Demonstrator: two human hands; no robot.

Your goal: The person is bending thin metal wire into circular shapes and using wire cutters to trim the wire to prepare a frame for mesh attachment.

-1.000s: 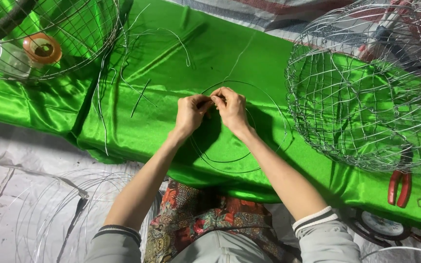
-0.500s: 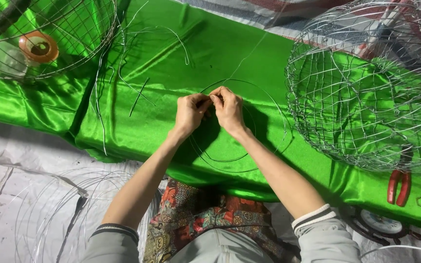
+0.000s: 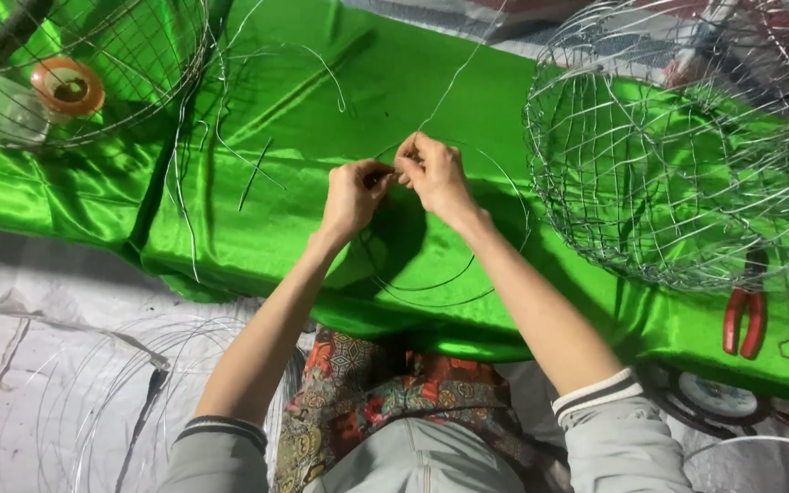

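A shiny green cloth (image 3: 321, 119) covered the work surface. At two o'clock from the hands sat a rounded wire basket (image 3: 678, 155); red-handled pliers (image 3: 744, 319) lay at four o'clock beneath its edge. At ten o'clock a second wire cage (image 3: 130, 82) held an orange tape roll (image 3: 68, 89). Loose wire strands (image 3: 184, 183) trailed at nine o'clock.

Both forearms reached forward and converged. The left hand (image 3: 351, 196) and right hand (image 3: 433, 173) met, fingers pinched narrow on a thin wire ring (image 3: 440, 290) lying on the cloth, looping toward six o'clock.
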